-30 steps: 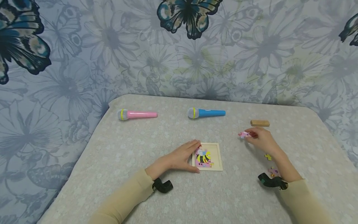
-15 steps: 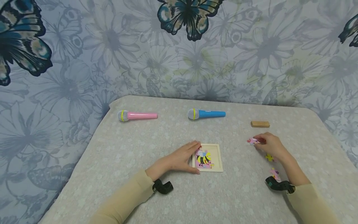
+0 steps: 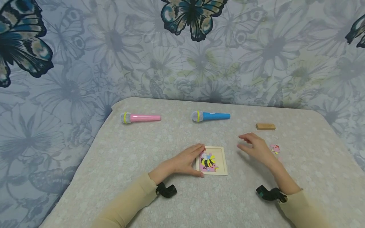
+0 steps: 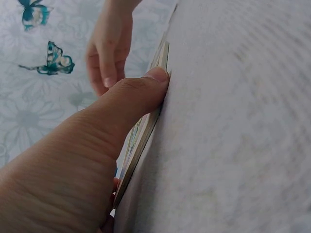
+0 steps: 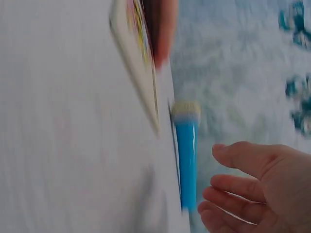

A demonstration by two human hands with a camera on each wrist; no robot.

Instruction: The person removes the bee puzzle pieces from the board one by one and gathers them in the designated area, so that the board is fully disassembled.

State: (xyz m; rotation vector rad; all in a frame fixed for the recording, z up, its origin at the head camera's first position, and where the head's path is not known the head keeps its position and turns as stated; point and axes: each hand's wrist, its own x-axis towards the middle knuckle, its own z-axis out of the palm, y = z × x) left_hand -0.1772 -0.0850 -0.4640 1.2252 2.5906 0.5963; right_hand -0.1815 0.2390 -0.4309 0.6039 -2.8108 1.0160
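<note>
A wooden jigsaw tray (image 3: 224,160), partly filled with a bee picture, lies on the table. My left hand (image 3: 182,160) holds it by its left side, the thumb at the near edge and the fingers at the far edge. In the left wrist view the thumb (image 4: 141,87) presses the tray's rim. My right hand (image 3: 258,150) hovers right of the tray, fingers apart and holding nothing. Behind it lies a pink puzzle piece (image 3: 275,148); the right forearm hides most of the other loose pieces. In the right wrist view the right hand (image 5: 252,184) is empty too.
A pink toy microphone (image 3: 145,117) and a blue toy microphone (image 3: 215,116) lie toward the back of the table. A small wooden block (image 3: 265,126) is at the back right. A patterned wall hanging (image 3: 171,63) stands behind the table.
My right hand has moved right with the pink puzzle piece, let it go on the table, then come back left toward the tray. The left hand stays on the tray.
</note>
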